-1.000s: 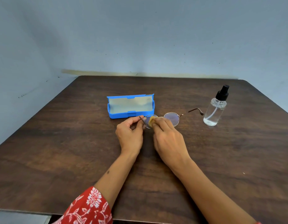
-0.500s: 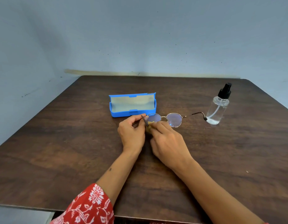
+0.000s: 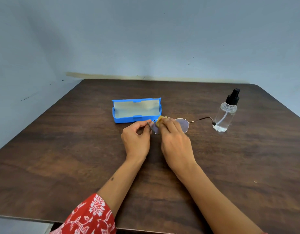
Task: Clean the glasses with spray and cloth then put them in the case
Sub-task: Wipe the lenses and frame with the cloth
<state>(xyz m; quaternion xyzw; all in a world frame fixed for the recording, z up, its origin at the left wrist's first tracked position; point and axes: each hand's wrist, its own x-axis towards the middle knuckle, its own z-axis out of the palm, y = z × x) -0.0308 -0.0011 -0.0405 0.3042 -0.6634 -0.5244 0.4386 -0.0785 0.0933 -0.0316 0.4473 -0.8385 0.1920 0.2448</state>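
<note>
Both hands stay on the glasses (image 3: pixel 183 124) over the table (image 3: pixel 61 149), left hand (image 3: pixel 136 141) pinching the temple while the right hand (image 3: pixel 175 141) has slid the yellow cloth (image 3: pixel 160 121) up the lens, so wiping continues beside the open case (image 3: pixel 136 109).

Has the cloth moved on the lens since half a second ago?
Yes. The cloth in the right hand has slid away from the person, up the glasses, toward the near right corner of the blue case.
</note>
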